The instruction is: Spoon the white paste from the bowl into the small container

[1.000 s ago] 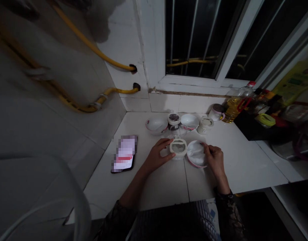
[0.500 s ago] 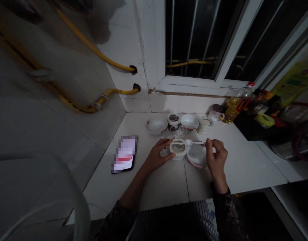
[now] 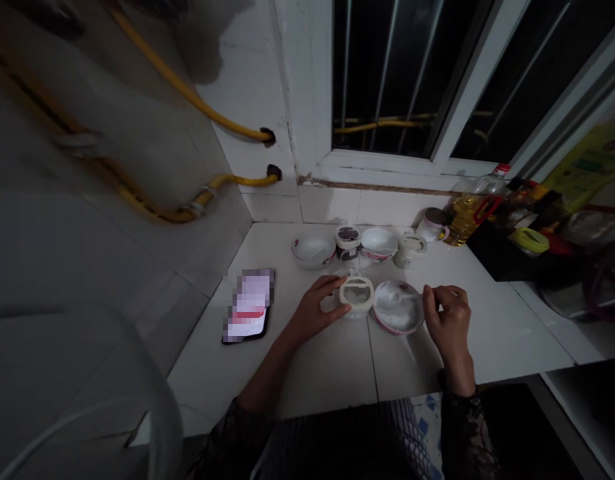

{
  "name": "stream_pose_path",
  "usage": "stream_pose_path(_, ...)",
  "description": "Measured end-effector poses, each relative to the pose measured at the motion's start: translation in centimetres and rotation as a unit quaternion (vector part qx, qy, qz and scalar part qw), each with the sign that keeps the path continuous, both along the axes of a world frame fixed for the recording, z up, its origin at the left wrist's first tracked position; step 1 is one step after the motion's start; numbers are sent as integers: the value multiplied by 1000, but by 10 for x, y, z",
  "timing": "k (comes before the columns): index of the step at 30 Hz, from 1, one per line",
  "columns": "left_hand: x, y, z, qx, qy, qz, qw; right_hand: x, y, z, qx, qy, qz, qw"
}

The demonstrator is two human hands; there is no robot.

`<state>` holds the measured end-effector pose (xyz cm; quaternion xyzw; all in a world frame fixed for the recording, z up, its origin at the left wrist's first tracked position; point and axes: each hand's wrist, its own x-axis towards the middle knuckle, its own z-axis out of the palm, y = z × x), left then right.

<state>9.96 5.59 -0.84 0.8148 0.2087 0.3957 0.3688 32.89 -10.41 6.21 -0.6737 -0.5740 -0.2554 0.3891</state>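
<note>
My left hand (image 3: pixel 315 310) is curled round the left side of a small cream round container (image 3: pixel 356 295) on the white counter (image 3: pixel 317 367). Right beside it sits a bowl of white powder (image 3: pixel 398 315). My right hand (image 3: pixel 448 317) is pinched on the handle of a thin white spoon (image 3: pixel 412 295) whose tip reaches over the powder bowl.
Behind stand two white bowls (image 3: pixel 313 249) (image 3: pixel 379 243), a dark-topped jar (image 3: pixel 347 241), a white lid (image 3: pixel 410 248) and a cup (image 3: pixel 432 223). An oil bottle (image 3: pixel 470 207) and cluttered items sit at right. A phone (image 3: pixel 250 305) lies at left. Yellow pipes (image 3: pixel 207 113) run along the wall.
My right hand has drawn the spoon from over the small container back rightward, so its tip is now over the powder bowl. My left hand has stayed on the container.
</note>
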Motion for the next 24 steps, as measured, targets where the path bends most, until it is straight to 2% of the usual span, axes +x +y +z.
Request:
stream_pose_path(4, 0, 1, -3, 4, 0, -1, 1000, 11, -13, -2, -52, 1, -14, 999)
stream_pose_path(11, 2, 0, -4, 15, -16, 0, 1000, 1, -11, -12, -134, 37, 30, 990)
stream_pose_path(18, 1, 0, -3, 11, -7, 3, 1000, 1, -9, -24, -126, 109, 10, 986)
stream_pose_path(24, 1, 0, -3, 1, -2, 5, 1000, 6, -13, -25, -113, 142, -24, 983)
